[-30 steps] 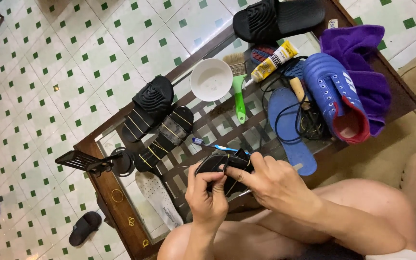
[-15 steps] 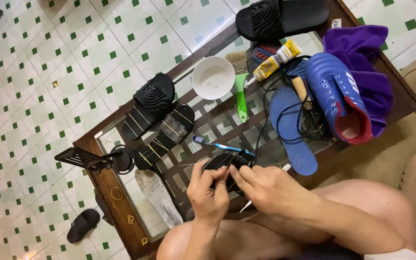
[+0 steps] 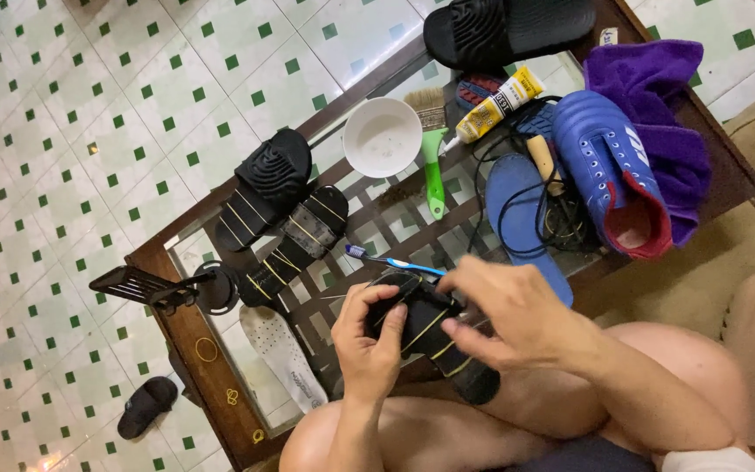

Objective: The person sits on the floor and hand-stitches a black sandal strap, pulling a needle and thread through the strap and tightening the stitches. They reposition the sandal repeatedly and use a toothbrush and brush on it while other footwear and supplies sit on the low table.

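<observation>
Over my knees I hold a black sandal (image 3: 437, 341) bound with yellow rubber bands. My left hand (image 3: 367, 339) grips its left end from below. My right hand (image 3: 504, 313) covers its upper right side, fingers pinched at a band. Just beyond the sandal, a blue toothbrush (image 3: 391, 260) lies on the glass-topped wooden table (image 3: 187, 336).
On the table lie two more banded black sandals (image 3: 277, 214), a white bowl (image 3: 382, 136), a green-handled brush (image 3: 432, 149), a glue tube (image 3: 495, 105), a blue insole (image 3: 517, 214), a blue shoe (image 3: 609, 166) on purple cloth (image 3: 657, 79), a white insole (image 3: 281, 354), and a black slipper (image 3: 504, 26). Tiled floor lies to the left.
Both hands have shifted slightly on the sandal, and the right hand's fingers have moved further along its banded top. The table items have not moved.
</observation>
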